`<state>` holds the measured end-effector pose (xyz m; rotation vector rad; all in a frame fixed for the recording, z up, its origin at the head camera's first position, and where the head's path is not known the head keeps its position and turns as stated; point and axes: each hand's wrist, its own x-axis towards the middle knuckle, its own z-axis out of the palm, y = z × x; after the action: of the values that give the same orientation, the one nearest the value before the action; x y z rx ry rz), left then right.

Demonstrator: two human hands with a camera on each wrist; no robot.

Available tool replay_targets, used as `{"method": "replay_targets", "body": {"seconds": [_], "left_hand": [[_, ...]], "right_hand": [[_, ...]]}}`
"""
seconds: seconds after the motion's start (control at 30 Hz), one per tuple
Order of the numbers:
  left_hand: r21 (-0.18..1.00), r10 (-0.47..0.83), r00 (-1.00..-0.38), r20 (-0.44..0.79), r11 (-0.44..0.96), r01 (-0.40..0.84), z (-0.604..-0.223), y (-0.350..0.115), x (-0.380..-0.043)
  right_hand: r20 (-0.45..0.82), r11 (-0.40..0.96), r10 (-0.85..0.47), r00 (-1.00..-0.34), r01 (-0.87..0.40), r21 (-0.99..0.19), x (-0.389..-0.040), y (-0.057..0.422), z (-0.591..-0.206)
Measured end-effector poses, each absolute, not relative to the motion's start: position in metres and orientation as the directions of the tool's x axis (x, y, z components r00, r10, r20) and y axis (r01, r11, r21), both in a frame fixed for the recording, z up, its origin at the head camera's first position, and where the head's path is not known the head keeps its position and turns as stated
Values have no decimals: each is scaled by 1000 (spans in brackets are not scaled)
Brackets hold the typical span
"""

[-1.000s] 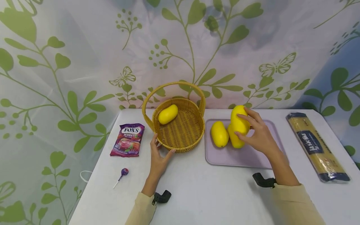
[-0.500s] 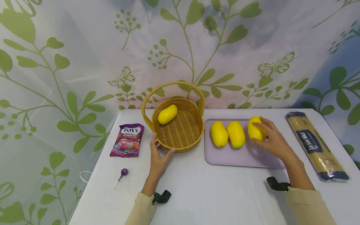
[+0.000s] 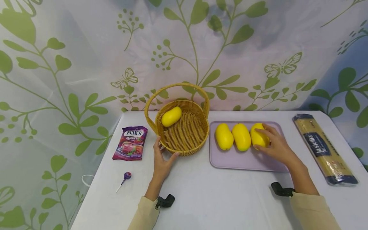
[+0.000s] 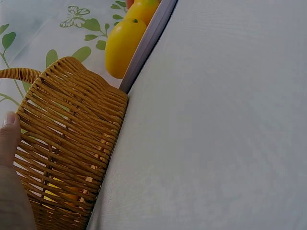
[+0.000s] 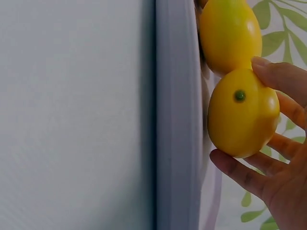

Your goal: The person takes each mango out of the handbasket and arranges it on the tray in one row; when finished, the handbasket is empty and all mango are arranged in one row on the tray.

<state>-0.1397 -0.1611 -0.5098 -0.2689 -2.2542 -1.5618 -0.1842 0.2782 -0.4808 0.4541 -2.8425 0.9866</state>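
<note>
Round the right end of a yellow mango (image 3: 258,135) curve the thumb and fingers of my right hand (image 3: 277,145). That mango lies on a lilac tray (image 3: 241,162), beside two other mangoes (image 3: 241,137) in a row. In the right wrist view the gripped mango (image 5: 242,115) shows its green stem spot, with the thumb above it and a fingertip under it. My left hand (image 3: 163,161) holds the near left side of a wicker basket (image 3: 184,150), its thumb (image 4: 8,139) at the rim in the left wrist view. One more mango (image 3: 171,117) lies inside the basket.
Left of the basket lie a purple candy bag (image 3: 130,143) and a lollipop (image 3: 127,175). A long pasta pack (image 3: 323,148) lies right of the tray. The basket's tall arched handle (image 3: 178,85) stands up over it. A leaf-patterned cloth (image 3: 184,41) hangs behind the table.
The right hand carries its mango from above the middle one to the right, then down and slightly left onto the tray beside the others. My left hand stays on the basket.
</note>
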Motion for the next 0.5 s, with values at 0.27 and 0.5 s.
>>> {"method": "replay_targets", "body": {"seconds": [0.27,0.5], "left_hand": [[854,-59,-906,419,365,372,-509,-161,-140],[854,-61,-904,423,359,375,-507,-161,-140]], "right_hand": [[227,768,-252,-941,-337,-545,-181,276,-485],[229,763,-271,-935,-354,-540,-179,275,-485]]}}
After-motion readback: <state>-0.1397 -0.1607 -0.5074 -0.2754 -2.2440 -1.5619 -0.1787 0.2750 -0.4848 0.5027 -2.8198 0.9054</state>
